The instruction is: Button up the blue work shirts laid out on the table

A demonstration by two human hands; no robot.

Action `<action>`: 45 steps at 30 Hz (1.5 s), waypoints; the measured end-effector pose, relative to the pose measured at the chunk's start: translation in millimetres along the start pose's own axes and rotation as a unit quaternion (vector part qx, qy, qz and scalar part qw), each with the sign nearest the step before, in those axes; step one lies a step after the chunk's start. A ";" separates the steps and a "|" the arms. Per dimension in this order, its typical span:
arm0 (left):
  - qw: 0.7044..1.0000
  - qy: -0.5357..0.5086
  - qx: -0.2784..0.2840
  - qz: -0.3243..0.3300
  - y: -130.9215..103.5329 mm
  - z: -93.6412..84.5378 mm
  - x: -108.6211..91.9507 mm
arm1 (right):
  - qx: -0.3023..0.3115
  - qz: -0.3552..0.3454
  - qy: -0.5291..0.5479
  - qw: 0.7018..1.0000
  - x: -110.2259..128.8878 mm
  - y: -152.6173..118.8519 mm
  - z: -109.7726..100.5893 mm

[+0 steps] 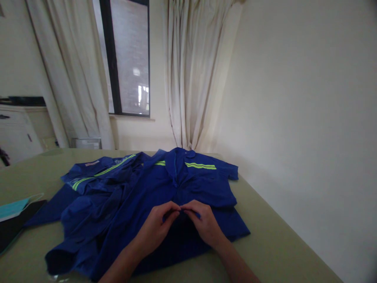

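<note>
The dark blue short-sleeved shirt (206, 188) lay front up, lightly wrinkled, beneath and beyond the left hand (156, 225) and right hand (205, 223), its front pinched where they met; paired yellow-green stripes (200, 166) crossed its chest beyond them.

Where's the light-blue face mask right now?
In the head view, the face mask is at the far left edge, overlapping a flat black item, left of the blue garments.
</note>
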State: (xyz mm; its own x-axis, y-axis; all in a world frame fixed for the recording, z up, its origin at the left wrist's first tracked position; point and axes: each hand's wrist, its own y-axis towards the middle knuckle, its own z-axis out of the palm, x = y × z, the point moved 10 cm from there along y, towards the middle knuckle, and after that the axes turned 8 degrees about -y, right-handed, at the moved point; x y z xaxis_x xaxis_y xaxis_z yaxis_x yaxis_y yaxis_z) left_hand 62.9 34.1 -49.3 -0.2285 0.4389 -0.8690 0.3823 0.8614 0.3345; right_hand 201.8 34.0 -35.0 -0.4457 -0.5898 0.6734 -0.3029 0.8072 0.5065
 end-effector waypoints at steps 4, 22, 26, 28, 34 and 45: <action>0.997 0.043 -0.050 0.050 2.5 -9.7 -4.5 | 0.033 0.038 0.012 0.999 -6.9 -2.9 12.2; 0.998 0.010 -0.065 -0.020 4.1 -0.2 19.1 | 0.012 0.165 0.045 0.985 -49.0 -13.3 24.4; 0.996 -0.052 -0.056 -0.040 8.0 -4.4 28.1 | 0.005 0.163 0.059 0.985 -47.9 -9.1 21.5; 0.994 -0.077 -0.056 -0.045 9.6 -6.8 33.2 | 0.008 0.166 0.071 0.983 -47.4 -7.1 20.0; 0.993 -0.091 -0.019 -0.077 7.7 -4.6 44.6 | 0.012 0.166 0.019 0.986 -41.8 -7.6 15.3; 0.997 0.077 0.002 0.030 3.0 2.1 15.7 | 0.015 0.145 0.108 0.983 -41.5 -5.2 25.4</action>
State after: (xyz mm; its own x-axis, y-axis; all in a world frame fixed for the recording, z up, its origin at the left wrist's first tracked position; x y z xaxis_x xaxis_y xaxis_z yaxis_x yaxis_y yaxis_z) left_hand 62.3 43.0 -62.7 -0.3402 0.5231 -0.7815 0.4022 0.8321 0.3819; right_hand 200.5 54.9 -79.2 -0.3286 -0.3231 0.8875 -0.2164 0.9404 0.2622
